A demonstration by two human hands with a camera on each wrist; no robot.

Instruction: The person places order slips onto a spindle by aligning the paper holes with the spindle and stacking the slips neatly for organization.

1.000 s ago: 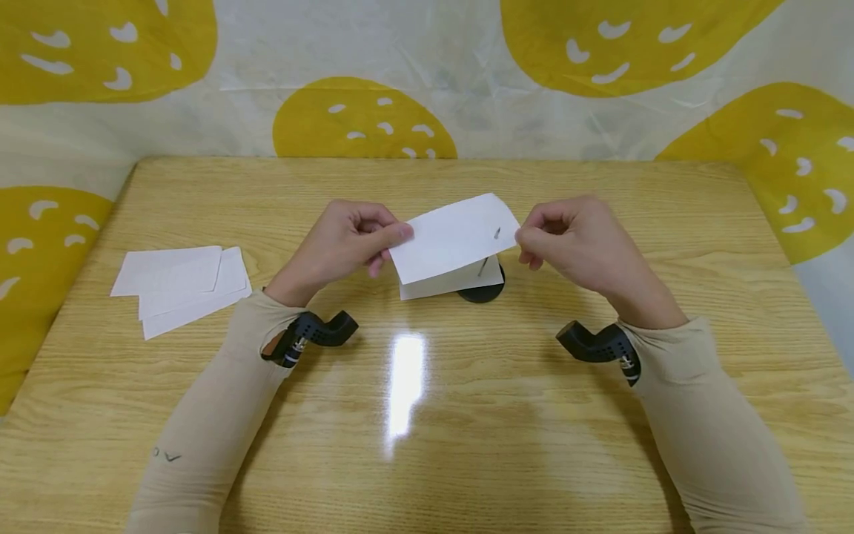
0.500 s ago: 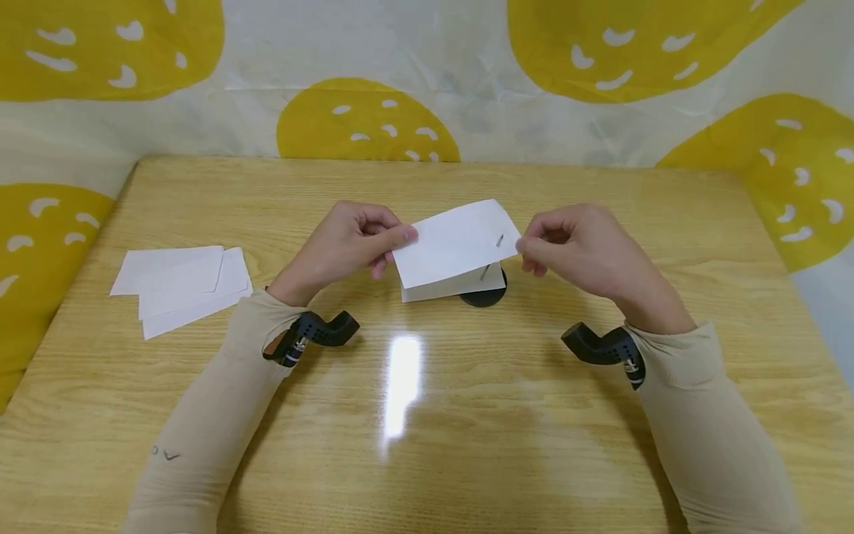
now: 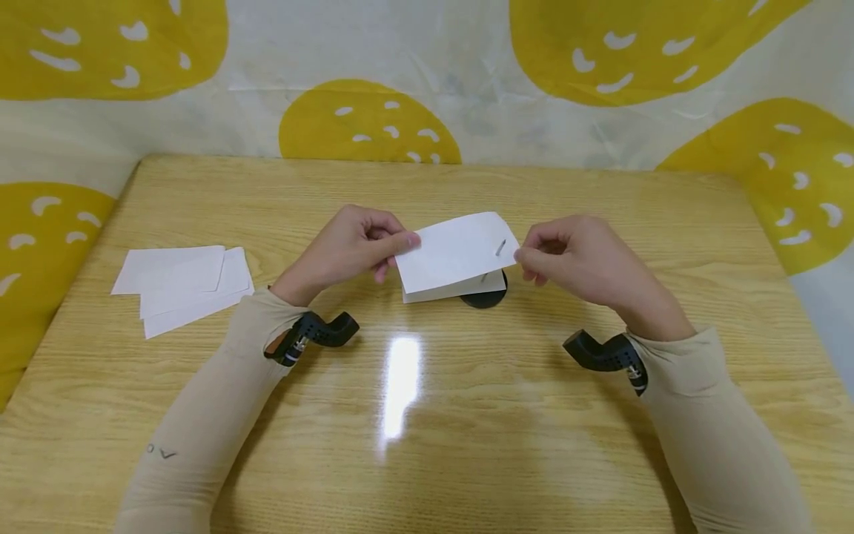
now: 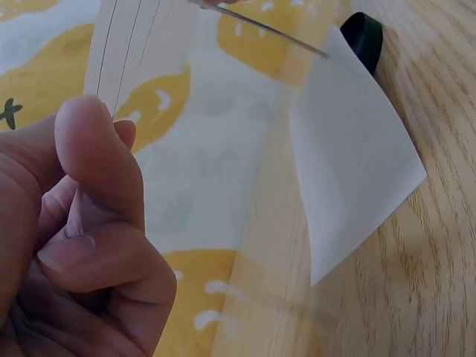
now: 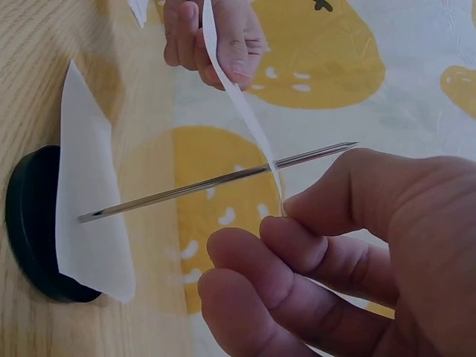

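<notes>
A paper spike with a round black base and an upright metal spike stands on the table. One white sheet sits low on the spike, close to the base. Higher up, a second white slip of paper is pierced by the spike, whose pointed tip pokes out above it. My left hand pinches this upper slip's left edge between thumb and fingers. At its right edge, my right hand pinches the corner beside the spike. In the left wrist view, the upper slip shows printed lines underneath.
Several overlapping white slips lie at the left of the wooden table. A white cloth with yellow shapes hangs behind the table. Black wrist cameras jut inward from both sleeves.
Both hands have lowered the upper slip slightly along the spike. More of the tip now shows above the paper, and the gap to the lower sheet has narrowed.
</notes>
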